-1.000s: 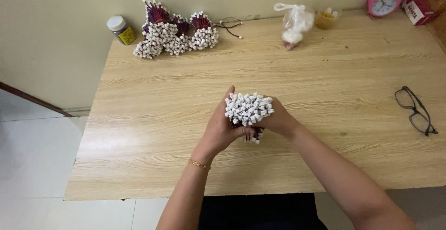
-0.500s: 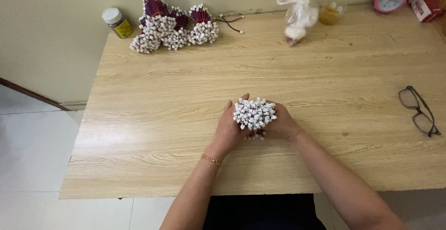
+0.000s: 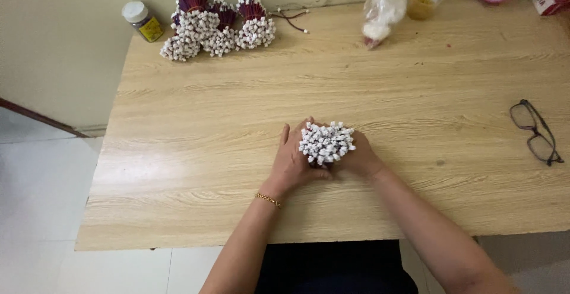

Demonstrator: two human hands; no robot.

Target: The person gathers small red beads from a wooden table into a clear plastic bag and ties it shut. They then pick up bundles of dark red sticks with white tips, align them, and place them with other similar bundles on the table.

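Bundle (image 3: 326, 142) stands upright (white tips up) between hands.

1. The table (image 3: 415, 80) is pale wood-grain laminate with a soft sheen.
2. The bundle (image 3: 326, 142) shows matt white tips, paper or foam perhaps; too small to tell.
3. The bracelet (image 3: 268, 199) is shiny gold-coloured metal.
4. The bag (image 3: 380, 12) is thin, clear, crinkled plastic.
5. The glasses (image 3: 537, 132) have dark, glossy frames.

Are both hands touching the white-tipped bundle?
Touching. The head view shows the left hand and right hand cupped against the sides of the bundle, with no gap visible.
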